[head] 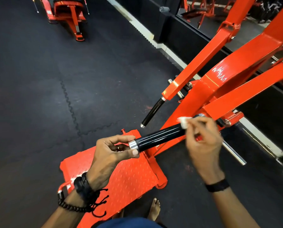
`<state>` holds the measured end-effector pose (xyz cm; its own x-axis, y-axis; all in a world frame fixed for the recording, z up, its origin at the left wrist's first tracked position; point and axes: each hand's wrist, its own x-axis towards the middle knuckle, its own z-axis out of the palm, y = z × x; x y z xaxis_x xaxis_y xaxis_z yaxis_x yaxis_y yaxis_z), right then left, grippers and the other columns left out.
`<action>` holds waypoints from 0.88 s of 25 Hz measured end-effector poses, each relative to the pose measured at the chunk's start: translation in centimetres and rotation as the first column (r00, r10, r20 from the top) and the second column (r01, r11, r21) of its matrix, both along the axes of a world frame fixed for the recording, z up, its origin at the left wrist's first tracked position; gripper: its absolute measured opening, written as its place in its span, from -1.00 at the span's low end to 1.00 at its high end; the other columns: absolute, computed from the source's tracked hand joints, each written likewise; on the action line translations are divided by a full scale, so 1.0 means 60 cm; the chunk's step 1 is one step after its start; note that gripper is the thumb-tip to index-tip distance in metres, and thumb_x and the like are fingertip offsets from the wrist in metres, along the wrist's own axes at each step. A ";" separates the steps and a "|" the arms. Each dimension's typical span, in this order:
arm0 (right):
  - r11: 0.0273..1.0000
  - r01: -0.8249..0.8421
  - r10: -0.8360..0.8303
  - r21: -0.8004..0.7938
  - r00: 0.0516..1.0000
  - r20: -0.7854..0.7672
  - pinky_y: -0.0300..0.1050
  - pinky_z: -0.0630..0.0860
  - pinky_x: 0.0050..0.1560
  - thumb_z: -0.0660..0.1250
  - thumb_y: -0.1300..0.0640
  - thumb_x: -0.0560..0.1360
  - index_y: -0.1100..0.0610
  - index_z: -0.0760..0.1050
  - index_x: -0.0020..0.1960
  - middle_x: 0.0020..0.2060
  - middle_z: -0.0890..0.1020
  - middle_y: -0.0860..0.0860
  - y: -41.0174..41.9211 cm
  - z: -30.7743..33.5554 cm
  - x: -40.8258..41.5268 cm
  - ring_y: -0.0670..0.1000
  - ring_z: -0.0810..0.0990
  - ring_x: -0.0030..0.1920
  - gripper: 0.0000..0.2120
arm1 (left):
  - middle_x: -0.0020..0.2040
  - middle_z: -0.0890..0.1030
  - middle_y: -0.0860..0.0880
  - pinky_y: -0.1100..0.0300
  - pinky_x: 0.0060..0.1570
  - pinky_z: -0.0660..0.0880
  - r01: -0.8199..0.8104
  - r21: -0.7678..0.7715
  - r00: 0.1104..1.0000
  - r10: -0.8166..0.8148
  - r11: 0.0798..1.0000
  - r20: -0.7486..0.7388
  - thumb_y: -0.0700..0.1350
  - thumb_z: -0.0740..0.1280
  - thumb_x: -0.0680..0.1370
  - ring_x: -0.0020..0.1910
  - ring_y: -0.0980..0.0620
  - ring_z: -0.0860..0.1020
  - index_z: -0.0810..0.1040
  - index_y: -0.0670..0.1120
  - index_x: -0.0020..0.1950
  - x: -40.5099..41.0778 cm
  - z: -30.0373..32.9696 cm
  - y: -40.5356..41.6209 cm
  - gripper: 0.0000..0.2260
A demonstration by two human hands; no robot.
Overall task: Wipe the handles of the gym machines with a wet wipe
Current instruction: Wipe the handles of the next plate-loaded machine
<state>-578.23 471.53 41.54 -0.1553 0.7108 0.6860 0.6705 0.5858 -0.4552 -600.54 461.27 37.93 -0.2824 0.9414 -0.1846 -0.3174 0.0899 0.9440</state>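
The person stood over a red plate-loaded gym machine [223,74] and worked on its nearer black handle [160,135]. The left hand [111,152] pinched the chrome end cap [133,144] of this handle between the thumb and the curled fingers [121,138], probably to keep the lever arm steady so it did not swing under the rubbing. The right hand [203,140] held a small white wet wipe [183,122], bunched up and gripped at the tips of its fingers [198,120], and pressed it on the upper part of the handle, close to where the black grip met the red arm. The hand was a little blurred, so I judge it was in a rubbing stroke, but the direction cannot be told. The black grip looked glossy along its length; whether this was moisture or only its finish I cannot tell. A second black handle [151,112] stuck out from the other red arm, farther away, and nothing touched it; I judge it was not yet being wiped. Below the hands a red checker footplate [129,175] lay on the dark rubber floor [38,79], and a bare foot [154,209] stood just beside its near right corner. A chrome weight peg [234,153] pointed out at the right. No container for wipes was in view, so where the wipe came from is not shown.
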 end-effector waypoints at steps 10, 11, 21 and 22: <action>0.974 -0.210 0.204 -0.087 0.976 -0.070 -0.09 0.55 -0.07 0.38 0.43 0.47 0.27 0.64 0.02 -0.08 0.53 0.10 -0.128 -0.061 -0.140 0.01 0.55 -0.12 -0.83 | -0.14 0.69 -0.27 -0.10 -0.04 0.58 0.009 0.007 1.000 -0.009 1.000 -0.015 -0.35 0.60 0.21 -0.23 -0.15 0.66 0.67 -0.28 0.04 0.001 -0.001 0.006 -0.58; 0.975 -0.206 0.200 -0.085 0.976 -0.082 -0.13 0.55 -0.06 0.39 0.43 0.47 0.28 0.65 0.03 -0.08 0.54 0.10 -0.119 -0.059 -0.132 -0.02 0.54 -0.13 -0.82 | -0.13 0.69 -0.28 -0.14 -0.01 0.59 0.011 0.010 1.000 -0.011 1.000 -0.015 -0.34 0.60 0.20 -0.23 -0.19 0.66 0.67 -0.28 0.04 0.001 -0.001 0.007 -0.58; 0.974 0.205 -0.228 -0.102 0.898 -0.376 0.00 0.52 -0.19 0.35 0.31 0.52 0.09 0.59 -0.03 -0.12 0.56 0.01 -0.031 -0.034 -0.046 0.04 0.56 -0.20 -0.85 | -0.12 0.67 -0.34 -0.39 0.11 0.50 0.012 0.001 1.000 -0.012 1.000 -0.014 -0.32 0.57 0.23 -0.16 -0.41 0.65 0.67 -0.27 0.05 0.001 0.000 0.006 -0.60; 0.987 0.111 -0.145 -0.114 0.920 -0.363 -0.04 0.52 -0.17 0.34 0.36 0.51 0.09 0.58 -0.05 -0.13 0.56 0.02 -0.069 -0.046 -0.079 0.02 0.56 -0.18 -0.82 | -0.12 0.68 -0.34 -0.37 0.12 0.51 0.016 0.003 1.000 -0.016 1.000 -0.011 -0.30 0.57 0.22 -0.16 -0.40 0.65 0.68 -0.26 0.05 0.001 -0.001 0.006 -0.60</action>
